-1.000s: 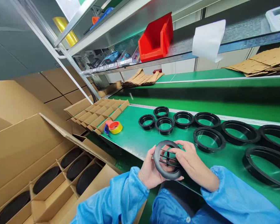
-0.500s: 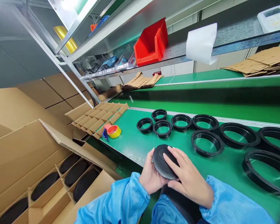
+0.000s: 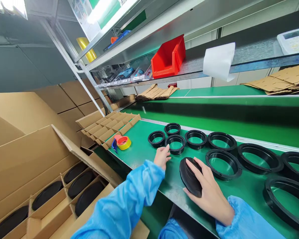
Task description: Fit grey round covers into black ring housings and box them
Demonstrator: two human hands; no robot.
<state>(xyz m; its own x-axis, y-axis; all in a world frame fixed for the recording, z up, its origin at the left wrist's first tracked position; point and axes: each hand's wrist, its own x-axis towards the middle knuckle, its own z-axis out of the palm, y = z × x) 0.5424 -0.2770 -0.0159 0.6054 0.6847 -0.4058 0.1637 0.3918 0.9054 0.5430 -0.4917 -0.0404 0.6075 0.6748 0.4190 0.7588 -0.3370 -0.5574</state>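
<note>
My right hand (image 3: 208,189) grips a black round disc (image 3: 191,176) with a raised centre, thumb on its near edge and fingers over its top. The disc is tilted above the front of the green bench. My left hand (image 3: 162,157) is off the disc, reaching over the bench with loosely curled, parted fingers. Its fingertips are at the near left edge of a small black ring (image 3: 175,151); whether they touch it I cannot tell. Close by are two more small rings, one black ring (image 3: 156,138) to the left and another black ring (image 3: 172,128) behind.
Larger black rings (image 3: 223,164) stand along the green bench (image 3: 144,132) to the right. A tape roll (image 3: 124,142) and cardboard dividers (image 3: 112,127) lie at the left. Below left, an open carton (image 3: 22,149) holds several black discs. A red bin (image 3: 168,56) sits on the shelf above.
My left hand has let go of the disc and moved up and forward towards the small rings. My right hand has shifted slightly right with the disc, which is now tilted more.
</note>
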